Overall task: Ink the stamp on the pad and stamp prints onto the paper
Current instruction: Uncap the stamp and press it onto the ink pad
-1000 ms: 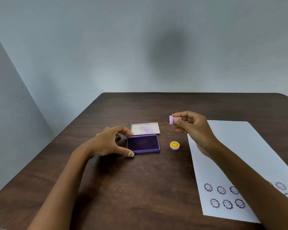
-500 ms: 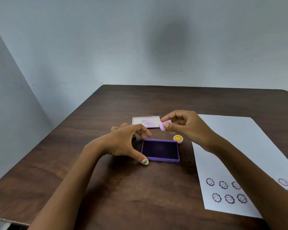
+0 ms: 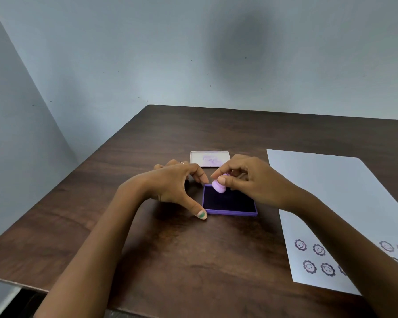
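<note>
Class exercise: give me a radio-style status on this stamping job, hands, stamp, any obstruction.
Left hand bracing ink pad at its left edge. Right hand pinching stamp, tilted at pad's far-left corner. Paper right, prints already down. Nothing obstructing.

I noted soft, even, rather dim light; a diffuse dark shadow on the wall (image 3: 241,47); wide-angle bending at edges; focus was adequate.
</note>
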`<action>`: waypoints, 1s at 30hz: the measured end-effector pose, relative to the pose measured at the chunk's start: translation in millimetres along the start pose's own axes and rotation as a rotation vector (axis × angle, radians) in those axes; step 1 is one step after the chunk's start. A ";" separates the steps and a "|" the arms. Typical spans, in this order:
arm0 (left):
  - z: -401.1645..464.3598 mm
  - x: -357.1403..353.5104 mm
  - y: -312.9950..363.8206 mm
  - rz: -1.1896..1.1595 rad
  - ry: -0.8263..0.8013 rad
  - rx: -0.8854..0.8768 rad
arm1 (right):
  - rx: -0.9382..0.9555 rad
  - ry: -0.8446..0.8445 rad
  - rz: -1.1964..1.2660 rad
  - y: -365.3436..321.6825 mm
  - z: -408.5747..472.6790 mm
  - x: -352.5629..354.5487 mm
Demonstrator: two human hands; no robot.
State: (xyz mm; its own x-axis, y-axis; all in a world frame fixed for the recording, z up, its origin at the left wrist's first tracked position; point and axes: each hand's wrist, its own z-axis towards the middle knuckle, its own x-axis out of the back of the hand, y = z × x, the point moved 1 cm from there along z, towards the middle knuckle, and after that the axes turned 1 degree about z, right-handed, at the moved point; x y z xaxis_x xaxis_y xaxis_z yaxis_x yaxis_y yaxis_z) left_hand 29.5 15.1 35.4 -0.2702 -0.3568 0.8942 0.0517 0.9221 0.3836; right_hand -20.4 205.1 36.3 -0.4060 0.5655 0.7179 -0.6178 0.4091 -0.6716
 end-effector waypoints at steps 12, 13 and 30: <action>-3.1 0.5 1.1 -0.006 -0.003 0.010 | 0.065 0.084 -0.112 -15.8 3.5 -11.0; -3.4 0.6 1.1 -0.007 -0.001 0.009 | 0.062 0.086 -0.107 -15.9 3.7 -11.6; -2.8 0.6 1.6 0.009 -0.018 0.006 | 0.097 0.155 -0.127 -17.5 0.6 -19.0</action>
State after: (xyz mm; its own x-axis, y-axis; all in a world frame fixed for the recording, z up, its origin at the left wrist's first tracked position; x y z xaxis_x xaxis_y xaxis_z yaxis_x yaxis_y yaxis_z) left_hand 32.1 16.0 37.2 -0.2873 -0.3455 0.8934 0.0485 0.9262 0.3738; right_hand -2.3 186.7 34.5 -0.2168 0.6205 0.7537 -0.7220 0.4176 -0.5516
